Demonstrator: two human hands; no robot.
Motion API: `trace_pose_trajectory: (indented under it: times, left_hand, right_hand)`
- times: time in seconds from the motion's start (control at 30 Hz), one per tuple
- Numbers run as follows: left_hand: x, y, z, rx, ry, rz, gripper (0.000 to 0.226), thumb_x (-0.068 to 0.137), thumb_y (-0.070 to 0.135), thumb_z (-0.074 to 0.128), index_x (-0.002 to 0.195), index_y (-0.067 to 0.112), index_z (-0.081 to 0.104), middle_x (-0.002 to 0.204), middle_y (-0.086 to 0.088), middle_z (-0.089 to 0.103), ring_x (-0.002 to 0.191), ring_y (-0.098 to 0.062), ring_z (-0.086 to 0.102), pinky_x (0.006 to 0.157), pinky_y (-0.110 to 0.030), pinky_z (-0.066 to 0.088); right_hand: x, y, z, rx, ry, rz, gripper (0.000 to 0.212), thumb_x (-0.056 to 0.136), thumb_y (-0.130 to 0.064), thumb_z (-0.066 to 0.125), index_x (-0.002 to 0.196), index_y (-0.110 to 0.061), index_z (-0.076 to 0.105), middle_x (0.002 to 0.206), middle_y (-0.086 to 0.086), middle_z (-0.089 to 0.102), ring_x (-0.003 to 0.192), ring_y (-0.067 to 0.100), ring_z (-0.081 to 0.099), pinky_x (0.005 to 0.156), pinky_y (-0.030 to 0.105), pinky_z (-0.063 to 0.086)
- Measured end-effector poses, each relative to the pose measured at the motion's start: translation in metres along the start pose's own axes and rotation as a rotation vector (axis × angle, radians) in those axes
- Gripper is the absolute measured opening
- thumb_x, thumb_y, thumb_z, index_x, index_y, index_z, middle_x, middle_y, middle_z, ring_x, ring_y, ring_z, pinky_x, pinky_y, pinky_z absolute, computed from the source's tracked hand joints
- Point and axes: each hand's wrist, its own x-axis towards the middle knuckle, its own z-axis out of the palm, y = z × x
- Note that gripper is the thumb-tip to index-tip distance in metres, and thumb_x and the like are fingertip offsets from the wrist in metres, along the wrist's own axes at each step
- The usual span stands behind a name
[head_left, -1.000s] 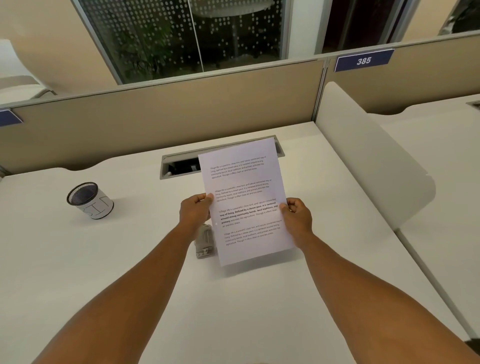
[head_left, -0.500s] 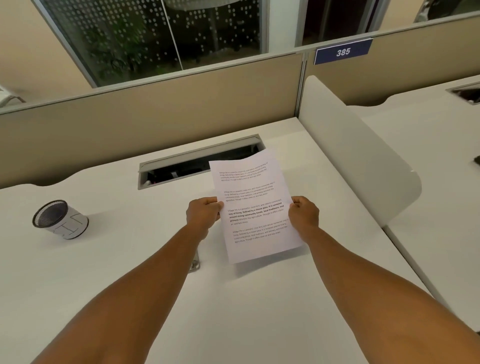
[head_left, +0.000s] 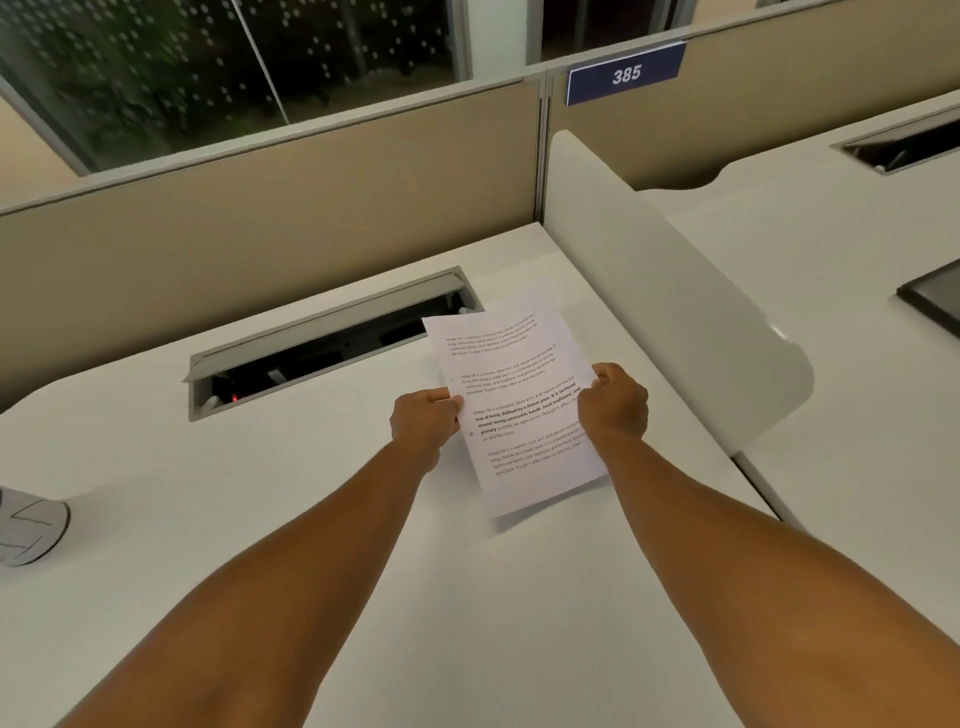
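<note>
1. Head view: a white sheet (head_left: 514, 410) with four blocks of small print, some of it bold, is held over the tabletop (head_left: 260, 519), its top leaning toward 11 o'clock.
2. The left hand (head_left: 423, 423) pinches its 9 o'clock edge and the right hand (head_left: 615, 408) its 3 o'clock edge, with the fingers (head_left: 602, 374) curled onto the paper.

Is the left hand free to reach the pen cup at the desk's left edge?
Probably not yet: the left hand pinches the printed sheet. Only desk lies between it and the pen cup, so letting go should open the way.
</note>
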Motion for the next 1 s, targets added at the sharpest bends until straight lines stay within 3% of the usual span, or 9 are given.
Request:
trace_pose_trajectory:
  times: [0.13, 0.4, 0.53, 0.67, 0.77, 0.87, 1.0]
  left_hand:
    - [0.016, 0.002, 0.024, 0.016, -0.022, -0.009, 0.006, 0.088, 0.012, 0.073, 0.089, 0.017, 0.074, 0.091, 0.001, 0.076, 0.082, -0.018, 0.074, 0.079, -0.032, 0.062]
    - [0.040, 0.003, 0.057, 0.049, -0.061, 0.000, 0.011, 0.081, 0.013, 0.078, 0.076, 0.021, 0.073, 0.082, 0.003, 0.077, 0.077, -0.017, 0.075, 0.086, -0.035, 0.060]
    - [0.046, 0.001, 0.066, 0.108, -0.060, 0.033, 0.006, 0.078, 0.019, 0.078, 0.082, 0.020, 0.075, 0.083, 0.004, 0.076, 0.073, -0.014, 0.073, 0.086, -0.036, 0.060]
    - [0.045, -0.004, 0.066, 0.271, -0.009, 0.110, 0.027, 0.077, 0.031, 0.077, 0.103, 0.025, 0.069, 0.097, 0.011, 0.073, 0.094, -0.015, 0.070, 0.086, -0.032, 0.055]
    - [0.044, -0.013, 0.062, 0.421, 0.027, 0.293, 0.045, 0.081, 0.036, 0.076, 0.122, 0.027, 0.059, 0.114, 0.010, 0.065, 0.112, -0.014, 0.059, 0.087, -0.030, 0.047]
    - [0.046, -0.023, 0.058, 0.572, 0.039, 0.440, 0.058, 0.084, 0.044, 0.072, 0.137, 0.029, 0.051, 0.136, 0.007, 0.055, 0.132, -0.018, 0.042, 0.098, -0.036, 0.040]
    - [0.048, -0.037, 0.052, 0.792, 0.011, 0.616, 0.061, 0.089, 0.051, 0.063, 0.144, 0.029, 0.046, 0.153, 0.007, 0.044, 0.144, -0.021, 0.030, 0.114, -0.043, 0.024]
  right_hand:
    - [0.021, 0.002, -0.001, -0.035, 0.049, 0.014, 0.043, 0.085, 0.000, 0.053, 0.124, -0.015, 0.062, 0.119, 0.009, 0.067, 0.107, 0.027, 0.064, 0.085, 0.037, 0.053]
    - [0.059, 0.006, -0.001, -0.089, 0.124, 0.039, 0.042, 0.084, 0.003, 0.050, 0.118, -0.016, 0.064, 0.117, 0.005, 0.067, 0.105, 0.025, 0.064, 0.081, 0.031, 0.050]
    - [0.071, 0.013, -0.001, -0.128, 0.149, 0.035, 0.042, 0.083, 0.004, 0.051, 0.117, -0.015, 0.065, 0.115, 0.006, 0.068, 0.104, 0.025, 0.064, 0.080, 0.033, 0.051]
    - [0.073, 0.020, 0.002, -0.207, 0.195, -0.025, 0.036, 0.088, -0.001, 0.052, 0.120, -0.011, 0.064, 0.116, 0.010, 0.065, 0.106, 0.031, 0.058, 0.083, 0.039, 0.048]
    - [0.069, 0.023, 0.007, -0.323, 0.212, -0.131, 0.030, 0.092, -0.010, 0.053, 0.122, -0.009, 0.061, 0.123, 0.010, 0.061, 0.110, 0.031, 0.053, 0.085, 0.041, 0.042]
    - [0.063, 0.025, 0.012, -0.364, 0.199, -0.239, 0.031, 0.091, -0.013, 0.055, 0.120, -0.006, 0.062, 0.125, 0.010, 0.062, 0.114, 0.031, 0.053, 0.091, 0.041, 0.043]
    - [0.053, 0.028, 0.021, -0.386, 0.148, -0.357, 0.034, 0.092, -0.015, 0.054, 0.123, -0.003, 0.063, 0.134, 0.013, 0.058, 0.129, 0.030, 0.048, 0.105, 0.043, 0.040]
